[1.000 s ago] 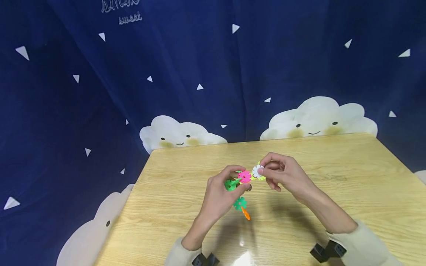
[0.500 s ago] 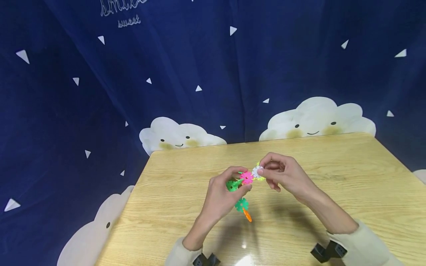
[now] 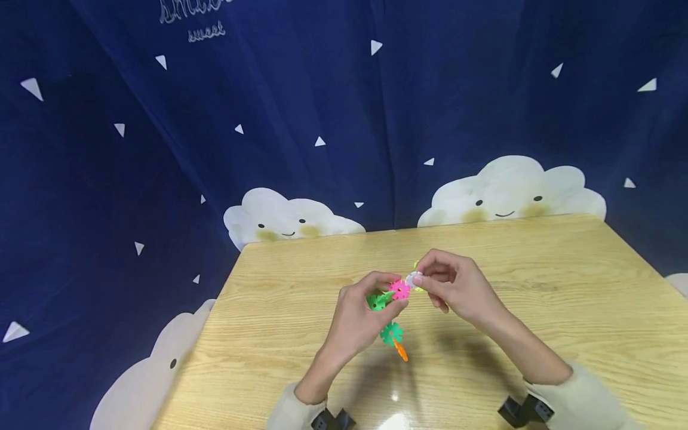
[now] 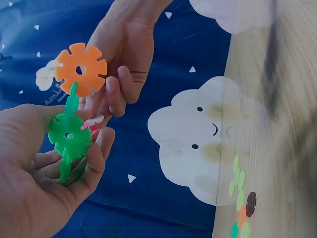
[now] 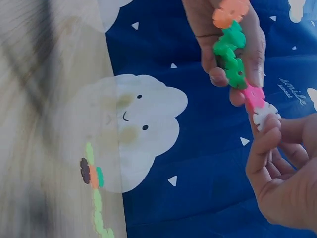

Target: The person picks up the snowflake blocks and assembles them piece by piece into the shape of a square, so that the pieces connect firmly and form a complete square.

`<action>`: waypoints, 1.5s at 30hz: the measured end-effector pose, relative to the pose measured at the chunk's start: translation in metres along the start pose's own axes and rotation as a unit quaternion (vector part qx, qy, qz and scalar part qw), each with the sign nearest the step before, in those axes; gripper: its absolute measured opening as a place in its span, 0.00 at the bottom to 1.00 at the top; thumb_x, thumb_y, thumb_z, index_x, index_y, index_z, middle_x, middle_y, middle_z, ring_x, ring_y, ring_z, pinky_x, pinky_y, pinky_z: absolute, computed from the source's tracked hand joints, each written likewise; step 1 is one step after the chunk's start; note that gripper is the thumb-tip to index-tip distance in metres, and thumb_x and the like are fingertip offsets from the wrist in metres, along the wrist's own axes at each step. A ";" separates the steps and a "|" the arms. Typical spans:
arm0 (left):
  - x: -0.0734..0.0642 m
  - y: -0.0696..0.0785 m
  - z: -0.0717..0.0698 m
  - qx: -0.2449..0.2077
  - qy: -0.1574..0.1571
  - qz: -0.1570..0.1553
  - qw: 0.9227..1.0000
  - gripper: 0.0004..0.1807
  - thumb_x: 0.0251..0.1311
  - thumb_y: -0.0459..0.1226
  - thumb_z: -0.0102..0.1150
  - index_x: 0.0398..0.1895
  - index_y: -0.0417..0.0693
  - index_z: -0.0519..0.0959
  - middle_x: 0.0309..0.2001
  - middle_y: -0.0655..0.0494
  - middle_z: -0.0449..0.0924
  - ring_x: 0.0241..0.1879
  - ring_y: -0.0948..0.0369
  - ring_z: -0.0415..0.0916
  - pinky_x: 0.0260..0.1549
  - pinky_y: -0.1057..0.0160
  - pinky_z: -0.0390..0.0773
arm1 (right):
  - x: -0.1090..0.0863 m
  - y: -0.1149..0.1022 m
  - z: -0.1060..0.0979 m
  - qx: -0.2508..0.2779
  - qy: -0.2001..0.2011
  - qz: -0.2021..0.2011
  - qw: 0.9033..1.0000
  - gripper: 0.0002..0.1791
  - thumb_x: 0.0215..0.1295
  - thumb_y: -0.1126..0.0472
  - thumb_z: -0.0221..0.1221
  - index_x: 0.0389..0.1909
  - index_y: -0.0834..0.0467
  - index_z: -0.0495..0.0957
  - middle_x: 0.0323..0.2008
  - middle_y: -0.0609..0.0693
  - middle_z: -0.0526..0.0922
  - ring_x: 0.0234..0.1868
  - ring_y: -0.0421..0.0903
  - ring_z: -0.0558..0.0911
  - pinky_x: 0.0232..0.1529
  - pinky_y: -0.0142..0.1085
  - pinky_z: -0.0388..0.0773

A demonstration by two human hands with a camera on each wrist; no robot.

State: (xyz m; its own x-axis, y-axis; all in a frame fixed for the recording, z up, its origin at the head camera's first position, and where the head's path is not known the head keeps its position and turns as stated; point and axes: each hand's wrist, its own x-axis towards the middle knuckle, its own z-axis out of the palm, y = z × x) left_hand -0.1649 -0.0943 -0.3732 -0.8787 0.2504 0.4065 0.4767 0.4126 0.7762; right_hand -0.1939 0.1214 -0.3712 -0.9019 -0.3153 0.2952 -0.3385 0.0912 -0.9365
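Observation:
My left hand (image 3: pixel 357 307) grips a chain of notched plastic discs. Its green disc (image 3: pixel 376 302) lies between thumb and fingers, while a second green disc (image 3: pixel 391 334) and an orange disc (image 3: pixel 400 350) hang below. At the chain's other end is a pink disc (image 3: pixel 399 289), near the left fingertips. My right hand (image 3: pixel 464 286) pinches a white disc (image 5: pixel 262 118) between thumb and index finger. The white disc's edge meets the pink disc in the right wrist view; how deeply their slots engage cannot be told.
A row of joined yellow-green discs (image 5: pixel 97 203) lies on the wooden table (image 3: pixel 290 310), with a brown disc (image 5: pixel 85 171) and an orange disc (image 5: pixel 94 176) in it. Behind the table hangs a blue curtain (image 3: pixel 322 89) with clouds.
My right hand has shifted slightly left and turned the white disc, which has gone from facing the camera beside the pink disc to tilted against it. The left hand's chain has moved slightly right.

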 end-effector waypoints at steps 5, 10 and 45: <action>0.000 -0.001 0.001 0.010 -0.004 0.007 1.000 0.18 0.58 0.34 0.76 0.52 0.47 0.86 0.38 0.59 0.90 0.31 0.69 0.81 0.30 0.70 0.78 | -0.003 0.000 0.011 -0.032 0.047 -0.031 0.998 0.06 0.66 0.71 0.67 0.34 0.59 0.80 0.20 0.52 0.77 0.14 0.42 0.70 0.12 0.32 0.67; 0.000 -0.002 0.002 0.016 0.000 0.014 1.000 0.17 0.57 0.34 0.76 0.51 0.46 0.86 0.37 0.59 0.90 0.31 0.70 0.80 0.29 0.71 0.77 | -0.005 0.001 0.019 -0.043 0.086 -0.044 0.994 0.10 0.64 0.75 0.66 0.31 0.57 0.80 0.20 0.49 0.78 0.14 0.41 0.71 0.13 0.32 0.69; 0.001 -0.004 -0.004 -0.073 -0.063 -0.047 0.994 0.12 0.75 0.47 0.59 0.55 0.55 0.83 0.42 0.57 0.88 0.23 0.65 0.81 0.21 0.70 0.74 | 0.003 0.011 0.016 -0.016 -0.007 -0.032 0.999 0.06 0.62 0.67 0.72 0.34 0.52 0.86 0.34 0.52 0.79 0.17 0.49 0.75 0.17 0.34 0.74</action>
State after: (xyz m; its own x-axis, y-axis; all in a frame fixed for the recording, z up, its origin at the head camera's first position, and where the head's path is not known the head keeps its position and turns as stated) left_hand -0.1677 -0.0990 -0.3745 -0.9044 0.3279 0.2729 0.3758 0.3098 0.8734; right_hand -0.1959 0.1063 -0.3837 -0.8742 -0.3352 0.3514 -0.4039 0.1003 -0.9093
